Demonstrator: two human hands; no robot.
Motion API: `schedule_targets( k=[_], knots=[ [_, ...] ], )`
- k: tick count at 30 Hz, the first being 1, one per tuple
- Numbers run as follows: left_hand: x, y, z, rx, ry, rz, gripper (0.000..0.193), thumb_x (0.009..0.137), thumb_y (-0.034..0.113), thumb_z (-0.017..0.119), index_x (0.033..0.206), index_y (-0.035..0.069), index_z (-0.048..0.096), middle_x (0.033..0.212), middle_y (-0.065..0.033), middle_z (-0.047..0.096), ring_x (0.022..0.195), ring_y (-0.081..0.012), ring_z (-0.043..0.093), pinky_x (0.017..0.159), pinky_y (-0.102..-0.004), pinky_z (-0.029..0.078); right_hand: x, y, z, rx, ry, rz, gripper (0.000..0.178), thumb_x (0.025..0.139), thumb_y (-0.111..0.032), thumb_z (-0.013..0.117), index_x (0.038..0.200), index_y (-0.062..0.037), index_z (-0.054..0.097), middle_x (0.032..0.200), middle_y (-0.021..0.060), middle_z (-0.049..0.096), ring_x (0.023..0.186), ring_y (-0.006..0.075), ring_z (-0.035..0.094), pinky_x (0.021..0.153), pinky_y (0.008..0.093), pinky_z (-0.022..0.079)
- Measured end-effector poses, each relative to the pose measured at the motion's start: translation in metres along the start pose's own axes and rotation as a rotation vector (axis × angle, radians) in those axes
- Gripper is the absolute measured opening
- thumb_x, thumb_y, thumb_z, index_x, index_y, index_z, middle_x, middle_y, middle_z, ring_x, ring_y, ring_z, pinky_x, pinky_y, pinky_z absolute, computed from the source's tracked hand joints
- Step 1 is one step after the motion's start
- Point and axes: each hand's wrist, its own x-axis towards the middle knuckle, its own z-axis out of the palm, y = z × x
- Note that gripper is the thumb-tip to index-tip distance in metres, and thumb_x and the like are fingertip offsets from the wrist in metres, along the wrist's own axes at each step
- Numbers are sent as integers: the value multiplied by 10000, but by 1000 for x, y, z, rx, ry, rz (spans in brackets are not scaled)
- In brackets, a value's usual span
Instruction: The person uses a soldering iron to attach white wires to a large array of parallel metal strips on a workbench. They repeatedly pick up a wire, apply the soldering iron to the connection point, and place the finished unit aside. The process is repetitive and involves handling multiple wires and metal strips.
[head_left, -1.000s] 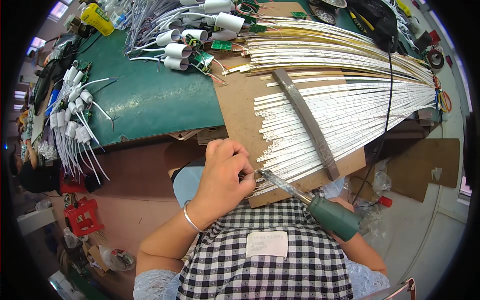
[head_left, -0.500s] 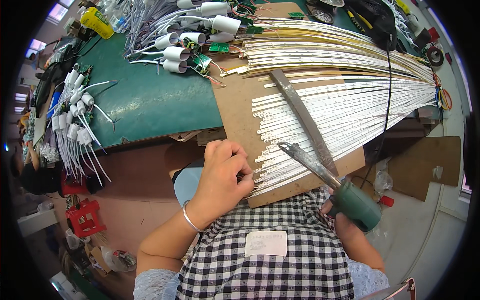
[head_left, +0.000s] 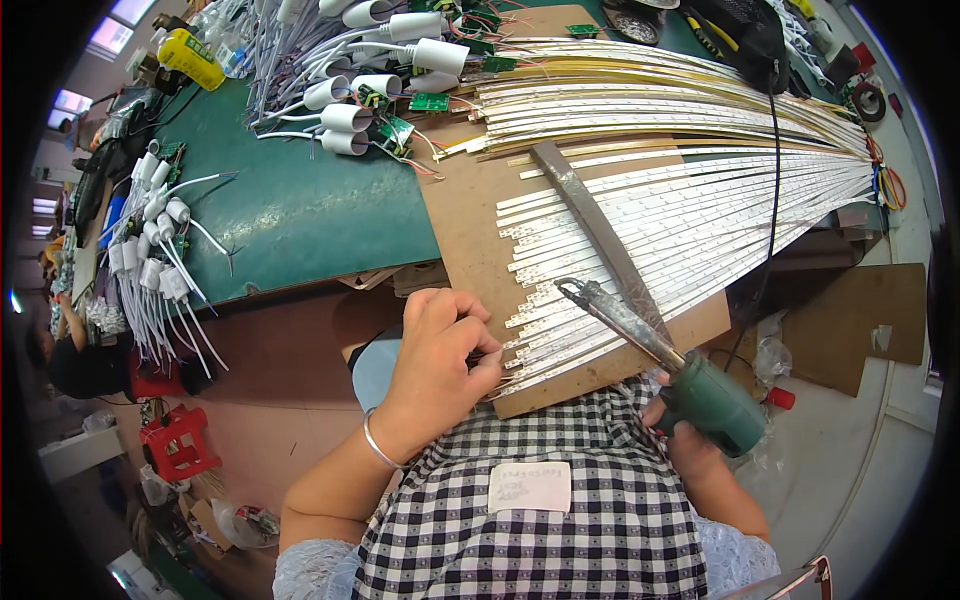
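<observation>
Many thin white LED strips (head_left: 650, 215) fan across a brown board (head_left: 470, 240) in front of me, their near ends at the left. At the lowest strip ends, my left hand (head_left: 440, 350) is closed in a pinch. Its curled fingers hide whatever lies between them. My right hand (head_left: 688, 440) grips a green-handled soldering gun (head_left: 715, 405) beside the board's lower right. The gun's metal barrel slants up and left over the strips, with its looped tip above them and apart from my left fingers. A dark metal bar (head_left: 590, 225) lies across the strips.
White plastic caps (head_left: 345, 118) with cables and green circuit boards (head_left: 430, 102) crowd the back of the green table (head_left: 320, 215). More capped cables (head_left: 150, 245) hang at its left edge. A black cord (head_left: 775, 200) crosses the strips at right. A red stool (head_left: 180, 443) stands lower left.
The whole view has shifted slightly. Both hands keep nearly the same pose at the strips, and the soldering gun stays in my right hand with its tip over them.
</observation>
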Motion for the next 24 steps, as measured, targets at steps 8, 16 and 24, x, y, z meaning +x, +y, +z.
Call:
schedule_targets(
  k=[8, 16, 24],
  knots=[
    [0, 1, 0, 20, 10, 19, 162, 629, 8, 726, 713, 66, 600, 995, -72, 555, 1017, -299, 490, 879, -396, 417, -1, 5, -1, 52, -10, -24, 621, 898, -481, 636, 1241, 30, 556, 815, 77, 639, 727, 149, 606, 691, 270, 490],
    [0, 0, 2, 9, 22, 14, 171, 613, -4, 709, 709, 70, 588, 989, -74, 554, 1004, -300, 486, 869, -390, 416, 10, -15, -13, -388, -440, 8, 304, 958, -77, 513, 1206, 99, 524, 969, 169, 675, 791, 214, 694, 663, 276, 581],
    [0, 0, 2, -13, 21, 5, 175, 616, -6, 705, 718, 73, 586, 993, -76, 550, 1010, -303, 481, 876, -392, 410, 9, -4, -14, 7, -341, -41, 396, 895, -38, 597, 1223, 152, 484, 1010, 257, 643, 761, 257, 698, 616, 330, 588]
  ],
)
